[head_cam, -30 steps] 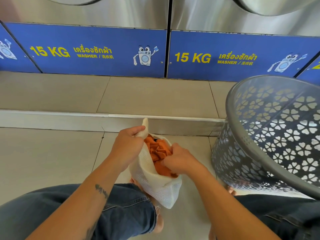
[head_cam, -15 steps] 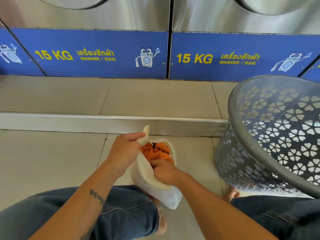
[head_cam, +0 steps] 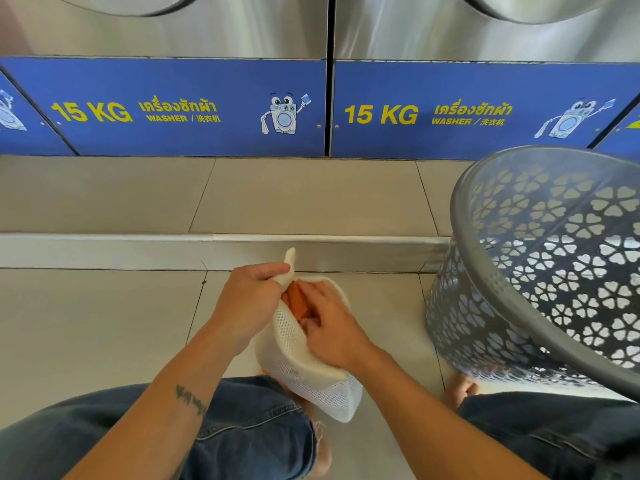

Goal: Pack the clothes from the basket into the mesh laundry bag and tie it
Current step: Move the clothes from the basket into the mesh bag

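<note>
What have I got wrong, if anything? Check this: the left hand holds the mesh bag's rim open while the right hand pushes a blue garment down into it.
One thing is wrong: the garment is orange, not blue, as the head view shows. The rest stands: the left hand holds the rim of the mesh laundry bag open while the right hand pushes the garment down into it.

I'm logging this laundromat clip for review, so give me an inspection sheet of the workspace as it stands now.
Surface: beige tiled floor with a raised step.
Job's things: white mesh laundry bag, mouth open, orange clothes inside; grey basket tilted, contents not visible.
Clutter: nothing seen.
Grippers: left hand grips the bag's rim; right hand presses the clothes in.
Cables: nothing seen.
Surroundings: steel washers with blue 15 KG panels.
</note>
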A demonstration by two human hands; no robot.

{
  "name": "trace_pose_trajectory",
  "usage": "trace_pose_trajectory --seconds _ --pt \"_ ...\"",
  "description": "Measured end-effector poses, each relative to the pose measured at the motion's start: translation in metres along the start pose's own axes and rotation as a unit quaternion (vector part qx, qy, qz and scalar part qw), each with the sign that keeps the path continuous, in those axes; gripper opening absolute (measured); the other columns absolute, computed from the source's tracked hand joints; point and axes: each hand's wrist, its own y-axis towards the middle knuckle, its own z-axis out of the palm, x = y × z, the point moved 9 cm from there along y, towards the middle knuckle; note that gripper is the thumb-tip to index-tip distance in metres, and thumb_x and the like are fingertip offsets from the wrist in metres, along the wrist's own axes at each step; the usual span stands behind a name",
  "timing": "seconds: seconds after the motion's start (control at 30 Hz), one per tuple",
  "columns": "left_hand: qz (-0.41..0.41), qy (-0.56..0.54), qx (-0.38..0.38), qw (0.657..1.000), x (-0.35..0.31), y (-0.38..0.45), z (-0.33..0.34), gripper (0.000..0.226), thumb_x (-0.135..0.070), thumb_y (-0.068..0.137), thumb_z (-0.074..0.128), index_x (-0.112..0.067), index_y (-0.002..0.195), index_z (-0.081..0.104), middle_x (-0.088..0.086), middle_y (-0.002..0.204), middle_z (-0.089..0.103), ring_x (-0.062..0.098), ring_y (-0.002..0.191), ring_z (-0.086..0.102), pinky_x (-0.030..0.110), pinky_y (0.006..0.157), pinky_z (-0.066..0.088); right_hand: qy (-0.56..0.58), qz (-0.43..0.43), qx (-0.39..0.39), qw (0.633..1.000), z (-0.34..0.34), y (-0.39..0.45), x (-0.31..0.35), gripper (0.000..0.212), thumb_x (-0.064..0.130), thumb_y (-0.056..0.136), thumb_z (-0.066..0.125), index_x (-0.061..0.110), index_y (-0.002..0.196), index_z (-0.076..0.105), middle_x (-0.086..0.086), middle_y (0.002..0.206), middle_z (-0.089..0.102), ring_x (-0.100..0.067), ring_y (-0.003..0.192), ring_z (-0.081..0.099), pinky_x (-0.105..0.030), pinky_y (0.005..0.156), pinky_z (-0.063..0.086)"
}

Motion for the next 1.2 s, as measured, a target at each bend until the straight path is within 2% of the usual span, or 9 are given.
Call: trace_pose_trajectory --seconds 0.13,0.33,0.43,0.53,0.63,0.77,0.97,1.1,1.2 --pt "-0.018 -0.01 -0.007 1.0 0.007 0.0 -0.002 0.043 0.002 0.087 0.05 -0.029 0.105 0.075 -0.007 0.104 0.066 0.017 0.095 0.062 0.037 0.089 0.053 -0.016 0.006 0.086 0.996 0.039 0.013 -0.006 0.05 0.037 0.099 0.037 0.041 0.149 0.037 0.009 0.15 0.045 -0.019 0.136 0.042 -0.043 0.117 0.032" --pt "-0.049 -0.028 -0.022 0.998 0.01 -0.005 0.0 0.053 0.007 0.084 0.044 -0.033 0.089 0.077 -0.002 0.105 0.064 0.023 0.095 0.062 0.038 0.08 0.055 -0.192 0.119 0.202 0.953 0.044 0.024 -0.053 0.068 0.053 0.097 0.03 0.028 0.159 0.017 -0.006 0.166 0.02 -0.03 0.153 0.018 -0.049 0.125 0.014" --pt "-0.051 -0.052 -0.038 0.997 0.005 -0.01 -0.004 0.053 0.008 0.087 0.042 -0.032 0.09 0.076 -0.002 0.105 0.06 0.022 0.092 0.059 0.03 0.068 0.049 -0.174 0.197 0.206 0.943 0.028 0.031 -0.068 0.059 0.049 0.1 0.035 0.023 0.153 0.036 -0.01 0.157 0.04 -0.029 0.144 0.036 -0.046 0.121 0.026" --pt "-0.041 -0.04 -0.03 0.998 0.003 -0.01 -0.003 0.051 0.007 0.087 0.044 -0.031 0.099 0.076 0.0 0.112 0.061 0.023 0.094 0.059 0.031 0.069 0.049 -0.123 0.223 0.202 0.946 0.018 0.033 -0.078 0.04 0.038 0.103 0.042 0.022 0.137 0.057 -0.007 0.136 0.061 -0.025 0.122 0.057 -0.042 0.111 0.043" --pt "-0.031 -0.018 -0.021 0.999 0.0 -0.008 -0.002 0.051 0.005 0.088 0.045 -0.032 0.107 0.074 0.001 0.115 0.059 0.023 0.098 0.058 0.038 0.083 0.054 -0.148 0.229 0.176 0.946 0.018 0.025 -0.08 0.055 0.049 0.096 0.039 0.028 0.147 0.044 -0.007 0.151 0.047 -0.034 0.131 0.05 -0.05 0.114 0.038" --pt "-0.02 0.001 -0.024 1.0 -0.002 -0.006 -0.003 0.05 0.003 0.086 0.046 -0.036 0.107 0.07 -0.004 0.109 0.059 0.021 0.095 0.06 0.045 0.091 0.053 -0.15 0.167 0.109 0.968 0.022 0.013 -0.056 0.068 0.043 0.09 0.039 0.038 0.154 0.018 -0.003 0.161 0.026 -0.043 0.141 0.033 -0.057 0.116 0.028" --pt "-0.019 -0.014 -0.018 1.0 -0.001 -0.008 -0.006 0.05 0.002 0.084 0.047 -0.034 0.108 0.071 -0.001 0.112 0.063 0.022 0.096 0.063 0.045 0.089 0.055 -0.117 -0.009 -0.047 0.992 -0.004 0.003 -0.004 0.054 0.032 0.091 0.039 0.036 0.145 0.041 0.004 0.148 0.036 -0.022 0.137 0.035 -0.048 0.114 0.037" --pt "-0.014 -0.001 -0.01 1.0 0.001 -0.006 -0.005 0.047 -0.001 0.083 0.049 -0.033 0.107 0.073 -0.002 0.115 0.065 0.022 0.1 0.062 0.046 0.093 0.053 -0.15 -0.099 0.023 0.984 0.019 0.008 0.003 0.048 0.035 0.1 0.031 0.036 0.147 0.044 0.011 0.148 0.049 -0.016 0.134 0.044 -0.043 0.112 0.037" --pt "-0.009 0.024 -0.001 1.0 0.005 -0.004 -0.002 0.048 -0.001 0.084 0.049 -0.031 0.113 0.072 -0.002 0.112 0.065 0.019 0.096 0.062 0.041 0.089 0.055 -0.225 -0.103 0.097 0.964 0.046 0.009 -0.011 0.048 0.04 0.103 0.032 0.031 0.148 0.044 0.006 0.153 0.043 -0.024 0.143 0.03 -0.049 0.12 0.021"
